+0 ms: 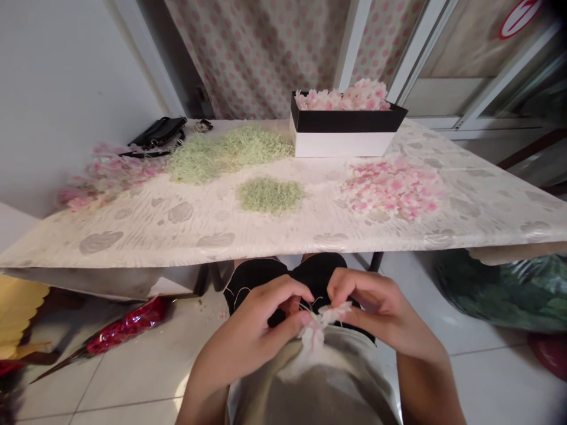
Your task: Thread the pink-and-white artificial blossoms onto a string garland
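Fingers (290, 290) on petals (316, 326); box (343, 144) of blossoms (341, 97)

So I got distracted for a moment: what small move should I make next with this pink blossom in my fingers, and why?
I'd probably gather the thin strands and twist them together. They stick out loose above the pale pink blossom, and your left hand and right hand are both pinching close by, so a small twist seems to need no regrip.
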Demonstrator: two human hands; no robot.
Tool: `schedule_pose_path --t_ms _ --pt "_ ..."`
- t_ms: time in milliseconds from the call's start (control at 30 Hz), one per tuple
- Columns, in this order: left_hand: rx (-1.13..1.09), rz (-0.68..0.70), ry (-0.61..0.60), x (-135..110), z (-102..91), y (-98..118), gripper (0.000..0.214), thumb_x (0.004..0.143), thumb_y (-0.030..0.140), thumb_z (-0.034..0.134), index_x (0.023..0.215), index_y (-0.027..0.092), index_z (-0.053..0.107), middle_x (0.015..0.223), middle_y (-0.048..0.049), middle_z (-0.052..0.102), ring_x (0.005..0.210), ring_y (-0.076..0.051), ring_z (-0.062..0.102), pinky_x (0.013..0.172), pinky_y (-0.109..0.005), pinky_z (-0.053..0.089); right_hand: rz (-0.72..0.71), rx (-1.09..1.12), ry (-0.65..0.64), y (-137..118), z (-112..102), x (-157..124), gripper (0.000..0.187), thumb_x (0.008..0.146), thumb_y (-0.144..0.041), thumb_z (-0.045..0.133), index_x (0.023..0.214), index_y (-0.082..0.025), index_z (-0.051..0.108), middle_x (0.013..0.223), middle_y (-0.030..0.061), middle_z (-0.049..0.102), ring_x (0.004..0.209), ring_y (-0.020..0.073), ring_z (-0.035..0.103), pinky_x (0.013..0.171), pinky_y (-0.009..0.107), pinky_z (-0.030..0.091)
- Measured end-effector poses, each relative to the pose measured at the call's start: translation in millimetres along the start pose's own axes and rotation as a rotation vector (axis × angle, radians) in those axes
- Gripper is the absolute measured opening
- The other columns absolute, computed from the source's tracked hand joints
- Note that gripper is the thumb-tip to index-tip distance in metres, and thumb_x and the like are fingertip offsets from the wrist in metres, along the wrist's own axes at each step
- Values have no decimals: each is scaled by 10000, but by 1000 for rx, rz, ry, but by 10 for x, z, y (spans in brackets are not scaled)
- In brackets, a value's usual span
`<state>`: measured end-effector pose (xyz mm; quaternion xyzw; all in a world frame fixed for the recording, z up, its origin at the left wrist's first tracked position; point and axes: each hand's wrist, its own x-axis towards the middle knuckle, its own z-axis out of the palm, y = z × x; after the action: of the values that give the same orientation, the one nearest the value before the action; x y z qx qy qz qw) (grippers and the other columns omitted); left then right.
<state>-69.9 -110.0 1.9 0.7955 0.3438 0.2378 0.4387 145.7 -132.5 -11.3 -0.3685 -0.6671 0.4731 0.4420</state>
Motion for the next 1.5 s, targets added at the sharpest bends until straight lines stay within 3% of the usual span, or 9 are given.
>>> schedule_pose_path --t_ms 100,233,433,733,1067,1233,1367,1500 --pt "-41 55 28 0 -25 7 147 925 169 549 899 188 693 754 11 601 661 -109 549 605 -215 400 -57 8 -152 -16 -21 -10 94 812 -140 669 754 -213 665 874 28 561 794 166 594 703 318 478" --pt "-45 105 49 5 10 47 157 890 127 597 819 165 731 675 13 601 582 -96 522 526 -203 368 -105 53 -125 -17 47 -30 174 812 -69 623 802 -232 684 1070 55 554 953 201 606 844 387 497" --pt "-36 155 26 -27 78 46 155 901 114 578 844 157 716 678 24 559 490 -60 472 437 -174 323 -225 65 -41 -6 116 -47 343 736 81 525 878 -190 681 1008 53 627 807 142 629 708 289 501" --pt "134 341 23 1 91 51 158 916 96 548 860 164 679 661 18 540 571 -109 471 530 -221 357 -208 49 -62 -81 87 -88 305 729 87 499 852 -156 636 964 59 620 804 140 619 684 276 488" --pt "228 325 -107 29 85 33 256 971 164 442 855 185 670 633 5 587 575 -145 514 578 -269 379 -138 -77 -149 -103 26 -118 315 728 97 465 836 -166 599 927 39 576 813 136 588 677 268 462" --pt "79 301 -145 81 107 72 216 905 78 502 801 158 673 584 26 528 558 -134 468 575 -269 351 -123 -109 -186 -109 4 -124 322 740 112 443 782 -179 575 895 16 558 781 109 570 660 238 435" --pt "-243 210 -51 150 160 3 180 860 76 566 766 169 689 607 32 509 551 -113 446 556 -257 326 -107 9 -108 1 30 -72 263 785 61 518 787 -197 571 904 12 551 816 128 562 673 256 426" --pt "-507 133 94 176 206 -175 248 975 228 438 1066 233 669 779 -5 585 571 -105 471 520 -224 371 -40 363 102 187 95 -5 102 890 -151 599 859 -235 550 943 15 582 843 155 590 704 296 454"
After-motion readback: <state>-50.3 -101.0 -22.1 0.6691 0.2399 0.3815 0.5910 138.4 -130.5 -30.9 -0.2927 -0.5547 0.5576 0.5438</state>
